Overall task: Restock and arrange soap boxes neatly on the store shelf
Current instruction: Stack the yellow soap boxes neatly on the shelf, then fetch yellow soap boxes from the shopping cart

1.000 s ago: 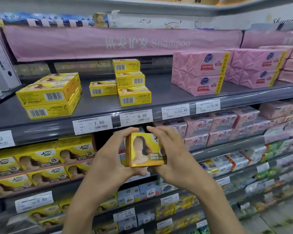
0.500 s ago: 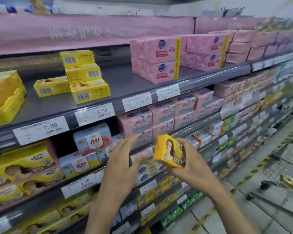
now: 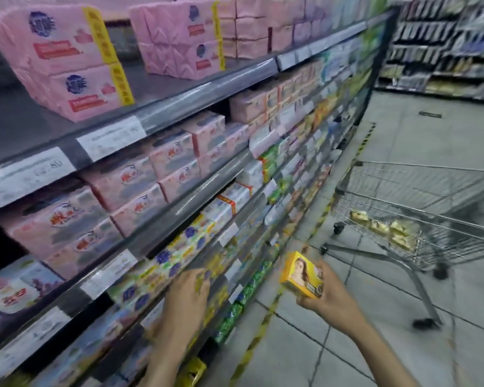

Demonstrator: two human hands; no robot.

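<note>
My right hand (image 3: 329,296) grips a small yellow soap box (image 3: 301,275) with a portrait on its face, low over the floor, right of the shelves. My left hand (image 3: 185,298) hangs in front of a lower shelf, holding nothing, its fingers loosely bent; the view is blurred. The grey top shelf (image 3: 179,92) carries stacked pink soap packs (image 3: 65,60). Rows of pink and white soap boxes (image 3: 129,182) fill the shelves below.
A wire shopping cart (image 3: 419,216) stands on the tiled floor at the right, with several yellow boxes (image 3: 386,227) inside. Yellow-black tape (image 3: 259,331) runs along the shelf base. Another aisle of shelves (image 3: 444,43) is at the far right.
My view has swung right and down, away from the yellow stacks toward the cart. My left hand let go of the yellow box, and my right hand carried it lower and rightward.
</note>
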